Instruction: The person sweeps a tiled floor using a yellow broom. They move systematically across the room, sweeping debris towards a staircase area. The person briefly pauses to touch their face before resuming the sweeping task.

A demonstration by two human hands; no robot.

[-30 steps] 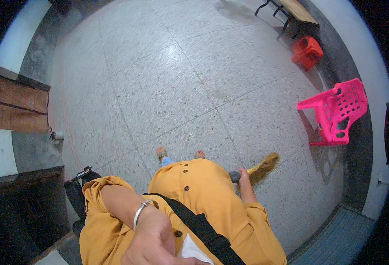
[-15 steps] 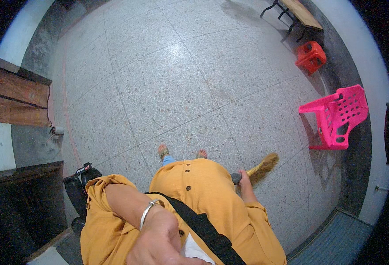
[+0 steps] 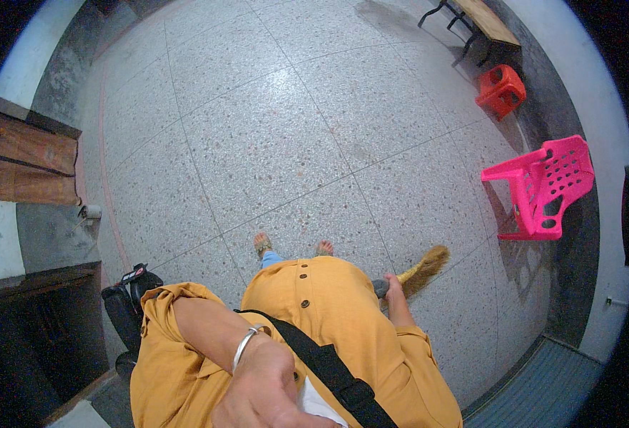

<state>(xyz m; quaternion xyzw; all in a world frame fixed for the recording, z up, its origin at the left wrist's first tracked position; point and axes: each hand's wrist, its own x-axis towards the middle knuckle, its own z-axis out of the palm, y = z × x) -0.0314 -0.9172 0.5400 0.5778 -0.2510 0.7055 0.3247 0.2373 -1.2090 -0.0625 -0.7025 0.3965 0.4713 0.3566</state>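
At the right of my yellow buttoned garment (image 3: 307, 292), my right hand (image 3: 395, 287) is closed around a soft broom (image 3: 428, 265). The broom's dark grey end sticks out on the left of the hand, and its tan bristles fan out to the right over the floor. My left hand (image 3: 268, 392), with a silver bangle on the wrist, is raised close to my chest at the lower edge. It lies beside a white patch of cloth (image 3: 318, 403). Most of its fingers are cut off by the frame, so its grip is hidden.
A pink plastic chair (image 3: 543, 189), a red plastic stool (image 3: 501, 93) and a wooden-topped bench (image 3: 485, 21) stand along the right wall. A blue-grey ribbed mat (image 3: 543, 389) is at lower right. Black padded furniture (image 3: 122, 314) stands at my left, near a brown curtain (image 3: 25, 157).
My left hand has shifted slightly right and down at the lower edge. The right hand and the broom stay nearly where they were.
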